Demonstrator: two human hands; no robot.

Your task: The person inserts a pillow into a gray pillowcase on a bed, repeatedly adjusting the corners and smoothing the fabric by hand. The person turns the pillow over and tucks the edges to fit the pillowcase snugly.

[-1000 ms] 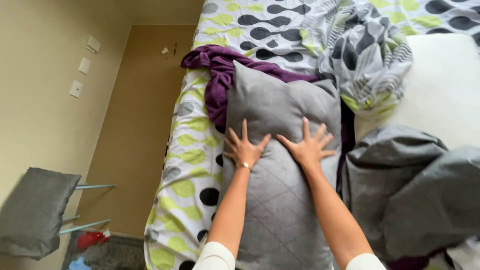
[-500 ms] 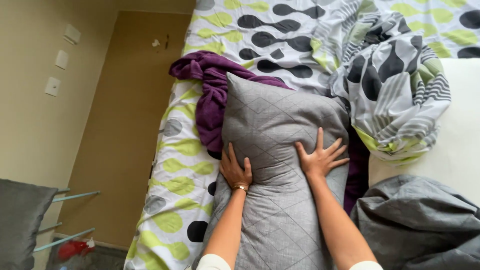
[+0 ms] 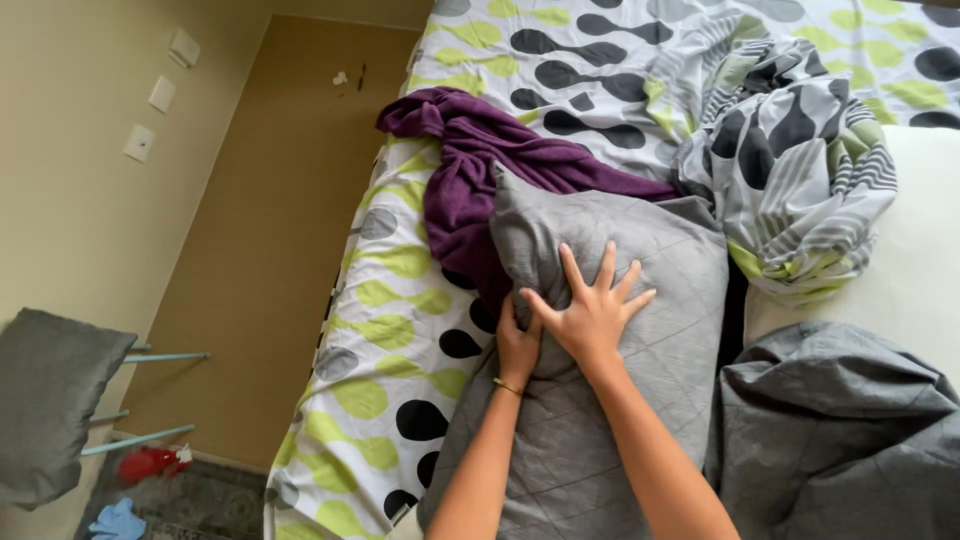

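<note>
Spread across the bed, a white sheet with black and lime-green blobs (image 3: 400,340) is lying under a long grey quilted pillow (image 3: 620,400), which is resting beside a crumpled purple blanket (image 3: 470,170). I am pressing my right hand (image 3: 592,312) on the pillow with fingers splayed open. My left hand (image 3: 517,345) is curling closed around the pillow's left edge.

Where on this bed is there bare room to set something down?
Free: the patterned sheet left of the grey pillow, and the white mattress right of the bunched patterned cover. Crowded: the middle, with the purple blanket, both hands and the grey duvet.
</note>
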